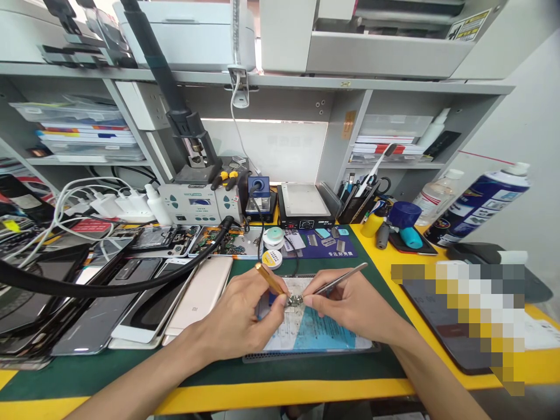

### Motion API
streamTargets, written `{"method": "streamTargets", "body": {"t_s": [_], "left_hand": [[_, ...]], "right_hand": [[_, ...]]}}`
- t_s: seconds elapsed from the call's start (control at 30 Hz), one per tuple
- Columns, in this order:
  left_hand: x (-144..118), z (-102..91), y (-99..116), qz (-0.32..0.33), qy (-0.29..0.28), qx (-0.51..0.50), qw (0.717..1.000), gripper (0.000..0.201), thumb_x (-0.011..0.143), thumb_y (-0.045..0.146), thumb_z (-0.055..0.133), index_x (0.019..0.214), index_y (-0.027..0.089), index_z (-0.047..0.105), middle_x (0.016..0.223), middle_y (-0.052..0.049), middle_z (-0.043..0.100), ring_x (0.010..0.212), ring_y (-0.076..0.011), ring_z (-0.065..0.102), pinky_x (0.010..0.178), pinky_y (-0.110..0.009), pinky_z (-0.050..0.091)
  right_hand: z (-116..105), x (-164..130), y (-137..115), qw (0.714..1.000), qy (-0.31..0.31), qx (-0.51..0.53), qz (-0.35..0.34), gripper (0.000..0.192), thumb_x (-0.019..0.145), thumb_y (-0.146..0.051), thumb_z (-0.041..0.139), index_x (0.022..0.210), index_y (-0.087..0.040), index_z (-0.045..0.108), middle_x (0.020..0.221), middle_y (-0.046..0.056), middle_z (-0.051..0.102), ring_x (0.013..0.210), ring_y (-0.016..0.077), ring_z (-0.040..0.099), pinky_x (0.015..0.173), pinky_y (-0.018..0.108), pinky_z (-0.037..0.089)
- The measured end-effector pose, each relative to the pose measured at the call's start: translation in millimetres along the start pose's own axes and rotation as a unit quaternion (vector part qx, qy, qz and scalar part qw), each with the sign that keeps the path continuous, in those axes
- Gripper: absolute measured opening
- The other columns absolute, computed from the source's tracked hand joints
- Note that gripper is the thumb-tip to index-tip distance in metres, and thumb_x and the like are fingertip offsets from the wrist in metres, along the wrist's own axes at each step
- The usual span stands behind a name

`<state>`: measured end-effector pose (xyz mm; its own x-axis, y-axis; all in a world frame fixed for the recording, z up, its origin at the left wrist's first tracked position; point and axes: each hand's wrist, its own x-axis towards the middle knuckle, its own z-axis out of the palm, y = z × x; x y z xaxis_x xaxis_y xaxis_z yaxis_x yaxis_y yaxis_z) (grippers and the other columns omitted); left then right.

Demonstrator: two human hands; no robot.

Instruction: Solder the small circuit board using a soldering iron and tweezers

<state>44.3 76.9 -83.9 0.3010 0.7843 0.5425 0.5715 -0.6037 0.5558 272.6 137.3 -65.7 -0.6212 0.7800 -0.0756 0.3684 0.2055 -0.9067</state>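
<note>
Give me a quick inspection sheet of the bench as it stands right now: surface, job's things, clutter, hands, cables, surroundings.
Surface: green mat on a yellow bench.
Job's things: small circuit board on a blue-and-white pad; gold-handled tool; tweezers.
Clutter: phones stacked at left; solder reels; spray can and bottle at right.
Hands: left hand holds the gold-handled tool, tip at the board; right hand holds the tweezers, tips at the board.
Cables: thick black hose lying across the phones; white charger leads at left.
Surroundings: soldering station, hot plate, shelves with printers above.
</note>
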Motion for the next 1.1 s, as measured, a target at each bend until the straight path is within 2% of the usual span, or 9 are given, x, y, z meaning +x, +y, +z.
{"method": "streamTargets", "body": {"t_s": [0.7, 1.1], "left_hand": [[-0.1, -0.2, -1.0, 0.006, 0.003, 0.004, 1.0, 0.011, 0.093, 0.016, 0.054, 0.098, 0.017, 0.063, 0.087, -0.004, 0.066, 0.081, -0.0182, 0.062, 0.073, -0.032, 0.05], [-0.8, -0.9, -0.4, 0.008, -0.001, 0.008, 1.0, 0.011, 0.093, 0.016, 0.054, 0.098, 0.018, 0.063, 0.086, -0.004, 0.066, 0.081, -0.0185, 0.061, 0.074, -0.032, 0.049]], "right_hand": [[1.2, 0.4, 1.9, 1.0, -0.001, 0.007, -0.005, 0.023, 0.09, -0.041, 0.067, 0.088, -0.019, 0.072, 0.064, 0.0, 0.054, 0.055, 0.012, 0.043, 0.049, 0.025, 0.032], [2.3, 1.2, -1.6, 1.0, 0.005, 0.002, 0.004, 0.023, 0.089, -0.041, 0.068, 0.089, -0.019, 0.074, 0.07, 0.003, 0.061, 0.058, 0.0134, 0.049, 0.051, 0.026, 0.037]]}}
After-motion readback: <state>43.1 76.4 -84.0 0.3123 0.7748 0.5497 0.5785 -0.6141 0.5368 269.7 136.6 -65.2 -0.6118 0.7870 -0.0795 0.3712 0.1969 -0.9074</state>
